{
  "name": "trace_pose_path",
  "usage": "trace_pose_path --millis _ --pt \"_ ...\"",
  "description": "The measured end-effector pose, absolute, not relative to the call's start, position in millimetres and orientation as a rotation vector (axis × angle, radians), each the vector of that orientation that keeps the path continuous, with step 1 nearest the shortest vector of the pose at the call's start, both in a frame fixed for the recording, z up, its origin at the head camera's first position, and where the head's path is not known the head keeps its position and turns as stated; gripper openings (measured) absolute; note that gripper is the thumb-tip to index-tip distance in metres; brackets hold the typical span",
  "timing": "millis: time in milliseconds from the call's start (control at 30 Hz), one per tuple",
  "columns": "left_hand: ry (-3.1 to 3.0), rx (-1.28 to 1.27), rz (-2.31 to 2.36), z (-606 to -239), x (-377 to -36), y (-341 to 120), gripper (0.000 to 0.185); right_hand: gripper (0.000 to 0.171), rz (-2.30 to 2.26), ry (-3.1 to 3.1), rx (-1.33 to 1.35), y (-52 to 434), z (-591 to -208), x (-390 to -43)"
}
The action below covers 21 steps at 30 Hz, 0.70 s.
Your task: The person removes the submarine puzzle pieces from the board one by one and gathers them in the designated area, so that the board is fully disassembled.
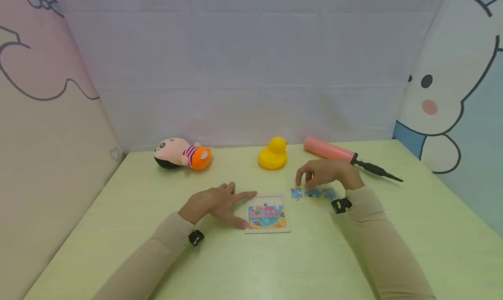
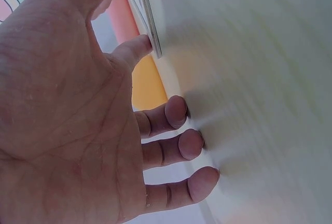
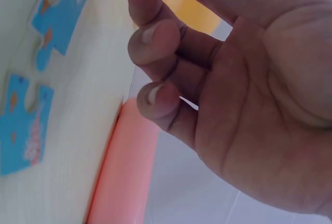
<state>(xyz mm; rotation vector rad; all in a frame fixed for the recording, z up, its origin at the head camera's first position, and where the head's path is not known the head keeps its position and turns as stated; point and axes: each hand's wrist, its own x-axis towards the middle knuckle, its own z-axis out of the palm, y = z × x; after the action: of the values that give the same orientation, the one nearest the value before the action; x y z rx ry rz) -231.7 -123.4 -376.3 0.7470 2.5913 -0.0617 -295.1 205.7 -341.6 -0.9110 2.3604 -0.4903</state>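
A white-framed jigsaw puzzle lies flat on the table, its lower part filled with a pink and blue picture and a pale strip showing along the top. My left hand spreads thumb and index finger along its left edge, while the other fingertips rest on the tabletop. Loose blue jigsaw pieces lie right of the frame: one at the left, one in the middle and one at the right. Above them hovers my right hand, fingers loosely bent and holding nothing.
Along the back of the table are a doll in a striped top, a yellow rubber duck and a pink hand pump with a black nozzle. The pump lies just behind my right hand. Printed walls enclose the sides.
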Motion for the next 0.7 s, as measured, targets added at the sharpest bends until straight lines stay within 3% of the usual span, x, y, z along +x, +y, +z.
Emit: trace_pose_path --millis 700 --pt "2.598 0.704 -0.064 -373 -230 -121 0.091 0.012 -0.364 2.368 -0.934 150 -350 -278"
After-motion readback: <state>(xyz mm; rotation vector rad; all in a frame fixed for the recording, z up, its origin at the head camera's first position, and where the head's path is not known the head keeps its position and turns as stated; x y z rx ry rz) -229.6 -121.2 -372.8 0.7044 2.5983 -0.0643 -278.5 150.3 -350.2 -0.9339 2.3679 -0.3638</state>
